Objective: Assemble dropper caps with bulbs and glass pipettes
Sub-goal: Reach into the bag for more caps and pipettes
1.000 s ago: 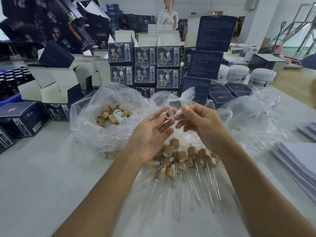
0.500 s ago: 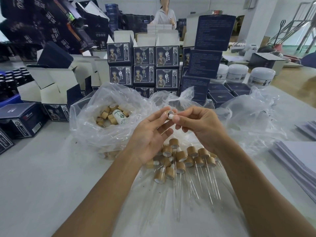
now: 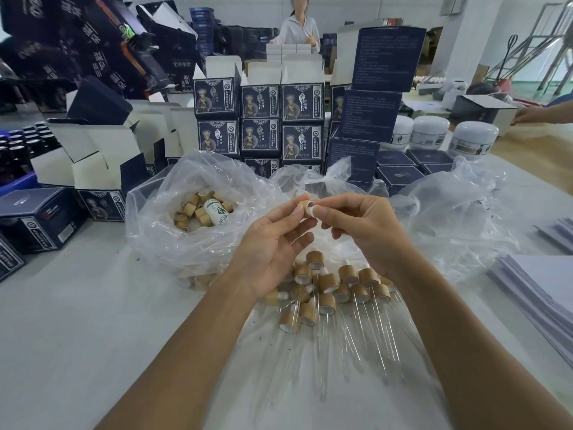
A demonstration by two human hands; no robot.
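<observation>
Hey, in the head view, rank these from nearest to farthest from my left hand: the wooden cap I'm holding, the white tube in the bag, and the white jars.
1. Wooden cap: pinched at the left hand's fingertips.
2. White tube: in the plastic bag, to the left.
3. White jars: far back on the right.

The wooden cap (image 3: 307,207) is half lost behind the left hand (image 3: 273,243) fingertips, and the white bulb (image 3: 313,210) shows only a sliver under the right hand (image 3: 366,231). Glass pipettes (image 3: 356,342) fade against the clear plastic, tips hard to trace. The paper stack (image 3: 539,293) runs off the right edge. Box print is too small to read.
</observation>
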